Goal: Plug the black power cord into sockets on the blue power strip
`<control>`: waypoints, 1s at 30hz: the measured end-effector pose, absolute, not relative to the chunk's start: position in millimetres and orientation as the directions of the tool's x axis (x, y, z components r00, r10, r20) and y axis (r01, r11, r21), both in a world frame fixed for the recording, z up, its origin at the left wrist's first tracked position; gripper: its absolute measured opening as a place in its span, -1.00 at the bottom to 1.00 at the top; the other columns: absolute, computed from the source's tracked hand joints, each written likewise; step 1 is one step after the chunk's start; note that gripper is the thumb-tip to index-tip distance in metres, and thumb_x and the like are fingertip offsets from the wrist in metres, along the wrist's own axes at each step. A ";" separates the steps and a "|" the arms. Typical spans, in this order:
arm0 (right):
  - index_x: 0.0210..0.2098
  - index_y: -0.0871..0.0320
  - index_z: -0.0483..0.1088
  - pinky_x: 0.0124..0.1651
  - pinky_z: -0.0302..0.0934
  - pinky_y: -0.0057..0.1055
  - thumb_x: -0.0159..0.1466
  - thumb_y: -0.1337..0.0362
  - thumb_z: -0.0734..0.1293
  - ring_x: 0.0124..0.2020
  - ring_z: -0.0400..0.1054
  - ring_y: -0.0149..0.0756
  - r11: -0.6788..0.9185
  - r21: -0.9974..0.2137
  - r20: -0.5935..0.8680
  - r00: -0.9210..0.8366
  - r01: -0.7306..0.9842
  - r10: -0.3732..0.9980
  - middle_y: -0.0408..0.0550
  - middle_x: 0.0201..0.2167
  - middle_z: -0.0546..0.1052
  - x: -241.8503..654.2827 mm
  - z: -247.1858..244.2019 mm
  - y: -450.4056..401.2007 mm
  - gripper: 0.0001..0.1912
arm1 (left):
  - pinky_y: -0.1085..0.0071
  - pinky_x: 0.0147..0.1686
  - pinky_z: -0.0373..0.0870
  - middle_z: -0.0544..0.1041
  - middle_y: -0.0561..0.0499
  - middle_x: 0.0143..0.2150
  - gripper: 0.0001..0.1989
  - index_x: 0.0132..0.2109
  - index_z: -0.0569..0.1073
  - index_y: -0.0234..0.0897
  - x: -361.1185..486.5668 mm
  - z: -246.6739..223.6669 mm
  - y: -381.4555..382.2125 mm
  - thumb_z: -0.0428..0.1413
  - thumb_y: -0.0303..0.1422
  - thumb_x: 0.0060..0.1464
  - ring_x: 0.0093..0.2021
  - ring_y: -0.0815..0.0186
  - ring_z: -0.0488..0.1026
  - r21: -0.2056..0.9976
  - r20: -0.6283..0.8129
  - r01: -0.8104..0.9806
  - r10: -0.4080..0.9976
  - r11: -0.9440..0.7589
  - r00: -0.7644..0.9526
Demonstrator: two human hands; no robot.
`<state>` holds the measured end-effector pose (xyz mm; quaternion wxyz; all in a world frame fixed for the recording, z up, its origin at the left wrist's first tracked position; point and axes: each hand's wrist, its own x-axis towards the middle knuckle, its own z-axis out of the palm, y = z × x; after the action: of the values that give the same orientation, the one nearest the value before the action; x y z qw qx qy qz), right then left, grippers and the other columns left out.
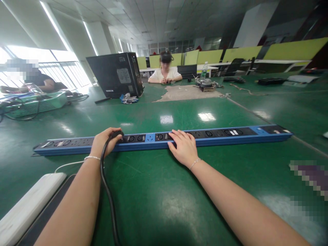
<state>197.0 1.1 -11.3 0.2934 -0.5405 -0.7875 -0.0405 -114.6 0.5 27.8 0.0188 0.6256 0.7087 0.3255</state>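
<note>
Nearest: black cable (109, 194) runs from the bottom edge up past the left wrist. Its weight or stiffness could lever the plug off-axis, and a forearm catching it could tug it out. Lower left, white bar (33, 198) sits by a dark flat slab (48, 213); thin white cord (69, 165) passes near the left forearm, so a sleeveless arm shifting there could snag it. Left hand (104, 142) grasps the black plug (121, 135) at the strip's top face, left of the blue socket. Fingers hide the contact, can't tell if it's seated. Main risk as I read it: wrong socket type or skewed pins, since outlets differ along the strip and the hand blocks the view; forcing it could bend pins. Right hand (183, 147) isn't clenched on anything, lies open, palm down, fingers over the strip right of the blue socket. Long blue-and-black power strip (151, 146) lies crosswise on the green table (143, 191), in front of both hands. Smooth surface plus a one-sided push could make it slide or pivot if the right hand's pressure is light. Farther: gloves (128, 99) beside the computer tower (112, 75), basket (48, 102) of cables at left, person (165, 72) across; all look clear of the strip, low risk.
</note>
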 end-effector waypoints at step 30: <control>0.06 0.06 0.35 0.19 -0.10 -0.16 0.30 0.12 0.13 0.18 0.13 -0.20 0.431 -0.269 0.499 -0.258 0.861 0.827 -0.12 0.16 0.35 198.9 -9.8 -0.1 -0.60 | 0.28 -0.08 0.36 0.52 -0.10 -0.13 -0.62 -0.10 0.44 -0.28 -118.4 4.0 -12.2 0.01 -0.16 0.01 -0.13 0.18 0.45 0.286 0.563 0.937 0.826 -0.200 0.004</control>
<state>198.9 -0.1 -9.8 0.2955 -0.5325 -0.7926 -0.0291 -118.4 -12.2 4.0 -0.0853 0.7034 0.6268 0.3242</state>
